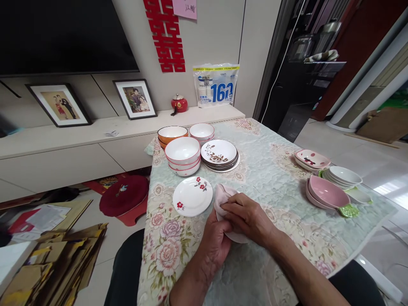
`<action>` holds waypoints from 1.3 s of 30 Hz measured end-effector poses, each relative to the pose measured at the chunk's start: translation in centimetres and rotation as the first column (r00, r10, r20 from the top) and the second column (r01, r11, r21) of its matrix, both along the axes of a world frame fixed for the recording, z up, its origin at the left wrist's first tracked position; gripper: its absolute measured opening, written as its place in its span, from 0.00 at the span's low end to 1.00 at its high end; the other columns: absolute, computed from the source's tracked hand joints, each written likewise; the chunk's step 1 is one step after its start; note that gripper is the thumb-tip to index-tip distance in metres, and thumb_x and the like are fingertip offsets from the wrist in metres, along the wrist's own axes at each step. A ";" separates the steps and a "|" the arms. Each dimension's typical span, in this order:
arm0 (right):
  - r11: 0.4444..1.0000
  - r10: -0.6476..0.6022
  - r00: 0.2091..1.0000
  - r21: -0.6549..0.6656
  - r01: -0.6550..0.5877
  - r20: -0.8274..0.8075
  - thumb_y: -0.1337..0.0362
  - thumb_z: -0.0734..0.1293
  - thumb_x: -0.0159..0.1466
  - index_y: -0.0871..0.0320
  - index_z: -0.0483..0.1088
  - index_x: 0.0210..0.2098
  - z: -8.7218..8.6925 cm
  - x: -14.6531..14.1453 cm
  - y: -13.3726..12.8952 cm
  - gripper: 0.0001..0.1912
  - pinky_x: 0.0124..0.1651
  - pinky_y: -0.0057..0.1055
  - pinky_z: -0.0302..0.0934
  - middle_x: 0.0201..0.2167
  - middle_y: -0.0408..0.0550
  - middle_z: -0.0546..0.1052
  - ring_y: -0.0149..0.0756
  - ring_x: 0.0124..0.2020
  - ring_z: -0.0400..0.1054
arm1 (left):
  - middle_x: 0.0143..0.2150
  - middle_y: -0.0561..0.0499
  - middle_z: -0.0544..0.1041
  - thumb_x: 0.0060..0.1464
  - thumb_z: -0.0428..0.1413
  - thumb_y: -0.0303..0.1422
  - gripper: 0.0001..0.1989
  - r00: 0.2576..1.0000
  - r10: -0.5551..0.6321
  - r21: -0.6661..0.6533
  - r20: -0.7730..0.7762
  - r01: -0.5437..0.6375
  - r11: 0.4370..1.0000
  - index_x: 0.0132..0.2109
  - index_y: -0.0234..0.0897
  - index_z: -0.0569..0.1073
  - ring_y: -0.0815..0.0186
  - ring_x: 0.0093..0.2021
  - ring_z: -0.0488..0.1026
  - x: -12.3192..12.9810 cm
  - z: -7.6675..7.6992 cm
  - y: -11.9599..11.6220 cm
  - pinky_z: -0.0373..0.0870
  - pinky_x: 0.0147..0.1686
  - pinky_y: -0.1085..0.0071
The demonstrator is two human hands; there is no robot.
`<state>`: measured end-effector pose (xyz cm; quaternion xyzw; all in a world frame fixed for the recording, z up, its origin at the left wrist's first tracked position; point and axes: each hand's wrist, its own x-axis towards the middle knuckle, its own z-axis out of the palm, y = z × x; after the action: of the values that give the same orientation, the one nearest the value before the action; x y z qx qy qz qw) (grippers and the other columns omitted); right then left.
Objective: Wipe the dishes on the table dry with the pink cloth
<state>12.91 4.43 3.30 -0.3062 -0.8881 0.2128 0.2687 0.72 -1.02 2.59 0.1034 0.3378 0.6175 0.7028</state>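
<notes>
A pale pink cloth (222, 194) is bunched between my hands, just right of a white plate with red flowers (192, 199). My left hand (215, 238) grips it from below, thumb on top. My right hand (247, 214) pinches the cloth from the upper right, fingers folded together. A whitish rounded edge shows under my right hand; whether it is cloth or a dish I cannot tell. Behind the flowered plate stand stacked pink-rimmed bowls (182, 152), orange bowls (172, 132), another white bowl (202, 131) and a stack of brown-patterned plates (219, 153).
On the right of the flowered tablecloth (172, 250) are pink dishes with green handles (328, 192), small white dishes (344, 175) and spotted dishes (312, 159). A red stool (124, 195) and flattened cardboard (60, 263) lie left of the table; a cabinet (127, 131) stands behind.
</notes>
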 end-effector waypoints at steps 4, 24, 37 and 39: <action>0.981 -0.194 0.978 0.041 0.191 0.078 0.65 0.61 0.69 0.56 0.75 0.45 -0.2 0.9 0.9 0.12 0.45 0.34 0.64 0.41 0.51 0.73 0.39 0.43 0.68 | 0.36 0.51 0.77 0.29 0.51 0.16 0.36 1.000 0.006 0.010 -0.005 -0.006 1.000 0.51 0.37 0.72 0.64 0.36 0.73 -0.1 0.0 0.1 0.65 0.33 0.74; 0.903 -0.428 0.888 0.107 0.415 0.169 0.66 0.61 0.67 0.57 0.73 0.42 -0.5 1.1 1.6 0.09 0.42 0.35 0.62 0.36 0.51 0.72 0.42 0.41 0.67 | 0.40 0.51 0.78 0.27 0.50 0.16 0.36 1.000 0.025 -0.001 -0.005 -0.025 1.000 0.50 0.38 0.72 0.63 0.38 0.74 -0.1 0.6 0.1 0.67 0.35 0.72; 1.000 -0.028 0.996 0.007 0.028 -0.089 0.65 0.61 0.69 0.54 0.72 0.51 0.3 -0.6 -0.5 0.13 0.45 0.30 0.64 0.42 0.50 0.72 0.35 0.43 0.69 | 0.29 0.53 0.77 0.29 0.55 0.16 0.23 0.998 -0.016 -0.044 -0.065 0.013 0.999 0.38 0.35 0.75 0.62 0.34 0.75 0.3 0.6 -0.3 0.65 0.32 0.73; 0.991 -0.121 0.991 0.048 0.124 -0.059 0.65 0.60 0.70 0.56 0.72 0.51 -0.1 -0.2 0.0 0.14 0.45 0.31 0.65 0.40 0.51 0.72 0.36 0.42 0.69 | 0.31 0.51 0.79 0.29 0.54 0.16 0.27 0.999 -0.012 -0.042 -0.044 0.010 0.999 0.42 0.35 0.76 0.60 0.36 0.76 0.3 0.7 -0.2 0.66 0.34 0.72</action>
<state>12.75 4.48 3.20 -0.3471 -0.8649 0.1816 0.3137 1.05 -1.25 3.26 0.1042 0.3657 0.6039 0.7005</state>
